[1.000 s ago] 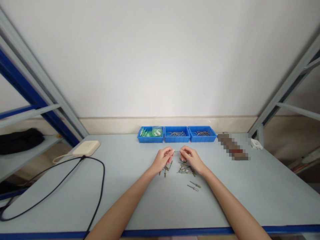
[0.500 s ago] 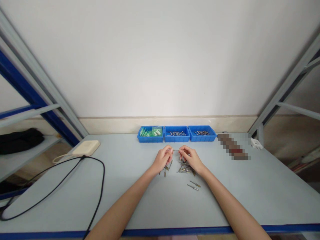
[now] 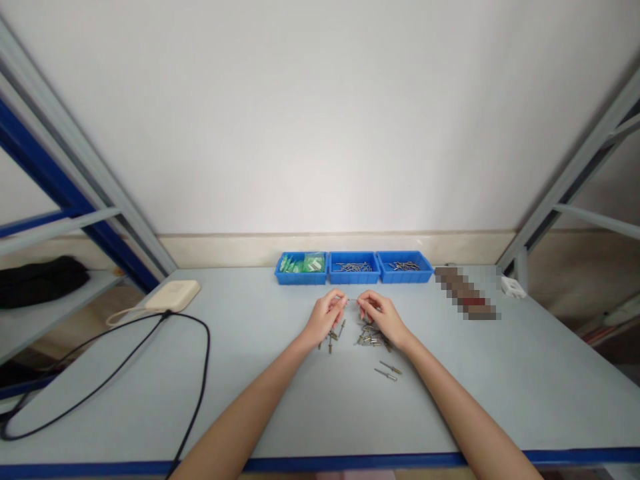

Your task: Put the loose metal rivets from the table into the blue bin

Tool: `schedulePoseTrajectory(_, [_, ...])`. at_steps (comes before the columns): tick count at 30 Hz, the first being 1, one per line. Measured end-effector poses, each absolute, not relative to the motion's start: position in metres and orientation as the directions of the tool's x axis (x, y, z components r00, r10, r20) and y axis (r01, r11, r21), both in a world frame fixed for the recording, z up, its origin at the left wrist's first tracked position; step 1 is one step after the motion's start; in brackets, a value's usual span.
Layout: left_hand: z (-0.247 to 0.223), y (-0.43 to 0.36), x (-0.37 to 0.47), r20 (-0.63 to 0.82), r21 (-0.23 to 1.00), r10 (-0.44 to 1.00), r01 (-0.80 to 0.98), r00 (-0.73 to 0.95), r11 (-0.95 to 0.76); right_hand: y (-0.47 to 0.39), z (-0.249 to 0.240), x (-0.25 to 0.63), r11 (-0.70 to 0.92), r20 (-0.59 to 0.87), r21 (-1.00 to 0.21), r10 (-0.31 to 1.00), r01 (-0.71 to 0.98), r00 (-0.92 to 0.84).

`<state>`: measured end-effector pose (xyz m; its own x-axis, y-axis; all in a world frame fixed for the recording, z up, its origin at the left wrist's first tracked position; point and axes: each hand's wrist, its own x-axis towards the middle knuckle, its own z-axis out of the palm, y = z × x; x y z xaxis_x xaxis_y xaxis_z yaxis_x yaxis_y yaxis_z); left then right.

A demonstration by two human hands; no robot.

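Observation:
Both my left hand [image 3: 326, 316] and my right hand [image 3: 379, 316] are raised over the tabletop, fingertips pinched and facing each other. A thin metal pin [image 3: 353, 300] spans the small gap between them, with its ends hidden in the fingers. Below my left hand lie a few metal fasteners [image 3: 331, 343] with thin shanks and thicker ends, like blind rivets. Under my right hand is a larger pile of similar fasteners [image 3: 371, 339], partly covered by the hand. Two more loose fasteners [image 3: 387, 371] lie nearer to me.
Three blue bins stand along the wall: one with green packets [image 3: 303, 264], then a middle bin [image 3: 353, 279] and a right bin [image 3: 406, 276] with metal pins. A cream box [image 3: 173, 295] and black cable [image 3: 207, 353] lie left; a white plug-like item [image 3: 513, 288] lies right.
My hands stay almost in place. Slightly more of the thin pin and its small dark spot shows between the fingertips; the loose fasteners have not moved.

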<state>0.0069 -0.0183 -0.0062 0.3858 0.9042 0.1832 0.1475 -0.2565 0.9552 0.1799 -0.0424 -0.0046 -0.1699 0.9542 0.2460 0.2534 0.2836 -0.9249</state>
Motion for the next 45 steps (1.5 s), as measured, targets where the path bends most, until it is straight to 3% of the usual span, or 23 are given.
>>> schedulePoseTrajectory(17, [-0.003,-0.02,0.007,0.202,0.934,0.889,0.193,0.411,-0.301,-0.043,-0.005,0.181,0.282,0.238,-0.922,0.954,0.266,-0.184])
schedulePoseTrajectory(22, [-0.007,-0.018,0.008,0.192,0.935,0.896,0.201,0.401,-0.291,-0.045,-0.003,0.182,0.234,0.163,-0.933,0.952,0.274,-0.26])
schedulePoseTrajectory(29, [-0.008,-0.019,0.008,0.204,0.931,0.877,0.191,0.436,-0.311,-0.043,-0.003,0.182,0.261,0.206,-0.924,0.955,0.279,-0.213])
schedulePoseTrajectory(35, [-0.006,-0.019,0.008,0.174,0.934,0.9,0.223,0.398,-0.28,-0.045,-0.001,0.187,0.232,0.145,-0.931,0.944,0.282,-0.297])
schedulePoseTrajectory(39, [-0.008,-0.013,0.007,0.194,0.949,0.914,0.166,0.356,-0.266,-0.022,0.007,0.203,0.27,0.213,-0.927,0.951,0.261,-0.225])
schedulePoseTrajectory(42, [-0.01,-0.008,0.005,0.195,0.955,0.922,0.15,0.336,-0.256,0.004,0.023,0.227,0.267,0.286,-0.863,0.958,0.428,-0.021])
schedulePoseTrajectory(45, [-0.011,-0.005,0.003,0.205,0.953,0.924,0.152,0.321,-0.264,0.018,0.039,0.253,0.037,0.325,-0.58,0.927,0.814,0.19])
